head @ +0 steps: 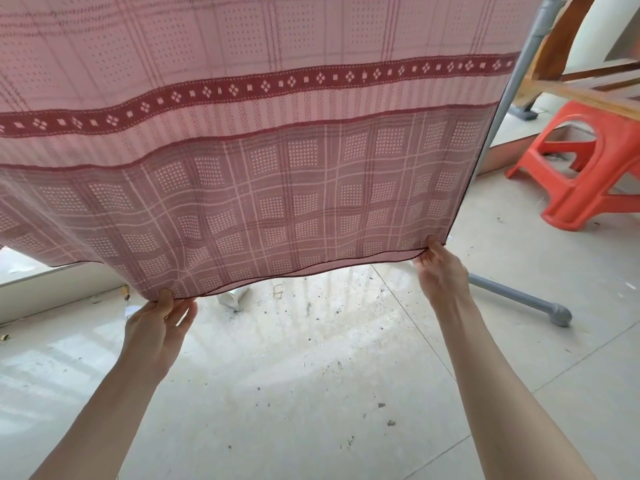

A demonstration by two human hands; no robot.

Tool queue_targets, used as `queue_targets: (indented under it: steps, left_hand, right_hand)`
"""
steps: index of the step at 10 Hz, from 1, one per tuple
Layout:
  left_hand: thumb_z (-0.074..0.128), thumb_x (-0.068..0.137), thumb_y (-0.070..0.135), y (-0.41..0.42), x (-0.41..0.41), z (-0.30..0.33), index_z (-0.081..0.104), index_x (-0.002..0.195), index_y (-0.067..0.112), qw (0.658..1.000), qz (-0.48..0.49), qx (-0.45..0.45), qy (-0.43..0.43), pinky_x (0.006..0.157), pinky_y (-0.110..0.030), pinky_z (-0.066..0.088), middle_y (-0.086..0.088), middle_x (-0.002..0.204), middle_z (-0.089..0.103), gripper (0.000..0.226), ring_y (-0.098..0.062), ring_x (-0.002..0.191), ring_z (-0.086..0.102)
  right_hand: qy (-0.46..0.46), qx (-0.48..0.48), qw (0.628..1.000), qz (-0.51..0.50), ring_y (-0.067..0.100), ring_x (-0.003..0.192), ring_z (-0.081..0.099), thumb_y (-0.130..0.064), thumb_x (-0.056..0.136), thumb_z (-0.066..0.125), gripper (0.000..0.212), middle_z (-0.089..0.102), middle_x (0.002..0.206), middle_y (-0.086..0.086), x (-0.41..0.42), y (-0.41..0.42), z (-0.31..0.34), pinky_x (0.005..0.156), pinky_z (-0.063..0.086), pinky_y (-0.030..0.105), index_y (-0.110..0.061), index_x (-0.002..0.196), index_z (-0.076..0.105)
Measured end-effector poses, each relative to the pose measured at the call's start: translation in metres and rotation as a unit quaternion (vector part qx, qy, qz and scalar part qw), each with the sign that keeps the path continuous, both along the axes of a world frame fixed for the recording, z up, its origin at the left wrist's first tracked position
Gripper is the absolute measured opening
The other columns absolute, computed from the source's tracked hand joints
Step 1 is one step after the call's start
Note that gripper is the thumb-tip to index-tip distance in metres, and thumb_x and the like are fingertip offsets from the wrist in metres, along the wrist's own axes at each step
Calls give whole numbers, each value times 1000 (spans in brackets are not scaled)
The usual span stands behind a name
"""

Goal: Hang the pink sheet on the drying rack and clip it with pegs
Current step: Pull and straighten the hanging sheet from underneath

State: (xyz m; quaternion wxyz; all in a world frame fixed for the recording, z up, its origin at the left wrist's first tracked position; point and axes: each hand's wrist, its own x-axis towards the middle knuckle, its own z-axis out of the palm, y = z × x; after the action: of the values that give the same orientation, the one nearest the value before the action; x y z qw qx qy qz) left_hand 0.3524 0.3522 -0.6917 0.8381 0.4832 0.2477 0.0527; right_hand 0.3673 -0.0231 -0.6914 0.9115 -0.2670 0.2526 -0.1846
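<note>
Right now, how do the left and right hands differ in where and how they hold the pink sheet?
The left hand pinches the hem of the pink sheet partway along the bottom edge and sits lower; the right hand grips the bottom corner, higher, beside the grey rack pole. The left thumb lies over the front of the fabric, while the right fingers reach up from below the hem. Both are closed on the lower edge, pulling it out.

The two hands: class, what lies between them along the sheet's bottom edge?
Only the hem of the pink sheet, sagging between the left hand and right hand; no pegs show in the head view.
</note>
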Motion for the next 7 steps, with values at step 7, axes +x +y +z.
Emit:
queue_targets:
  steps: [7]
  left_hand:
    - [45,94,0,-13,8,-5,55,84,6,999,28,20,21,86,-40,48,-10,101,62,15,-21,91,62]
  right_hand:
    - [-71,46,996,4,14,85,64,3,95,39,19,62,94,5,-16,-3,-16,79,56,24,-6,94,56]
